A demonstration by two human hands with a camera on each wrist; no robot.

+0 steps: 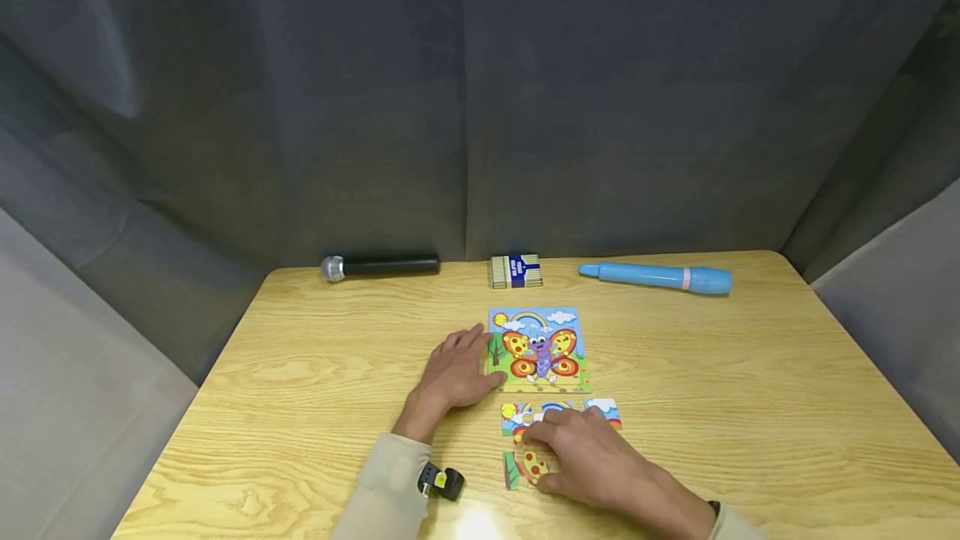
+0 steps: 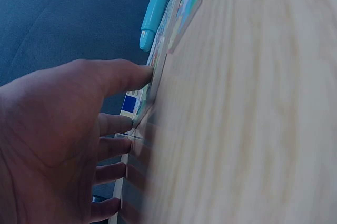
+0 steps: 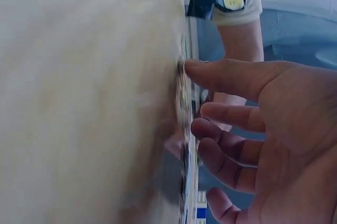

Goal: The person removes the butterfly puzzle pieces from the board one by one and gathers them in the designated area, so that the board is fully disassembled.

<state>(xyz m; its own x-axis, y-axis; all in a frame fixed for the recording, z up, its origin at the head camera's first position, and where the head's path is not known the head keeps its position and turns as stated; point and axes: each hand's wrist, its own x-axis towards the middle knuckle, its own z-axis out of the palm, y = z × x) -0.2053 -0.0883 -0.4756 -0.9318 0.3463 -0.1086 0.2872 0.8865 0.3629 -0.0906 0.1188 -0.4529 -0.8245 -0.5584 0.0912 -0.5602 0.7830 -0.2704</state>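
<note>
Puzzle pieces (image 1: 510, 413) lie partly beneath the right fingers (image 1: 542, 432).

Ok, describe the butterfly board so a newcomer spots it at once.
In the head view, find the wooden table and the blue-banded pack near its far edge. Just below the pack lies the square butterfly board, with the left hand at its left edge. Unlike the loose pieces below it, it shows one whole butterfly under a rainbow.
</note>
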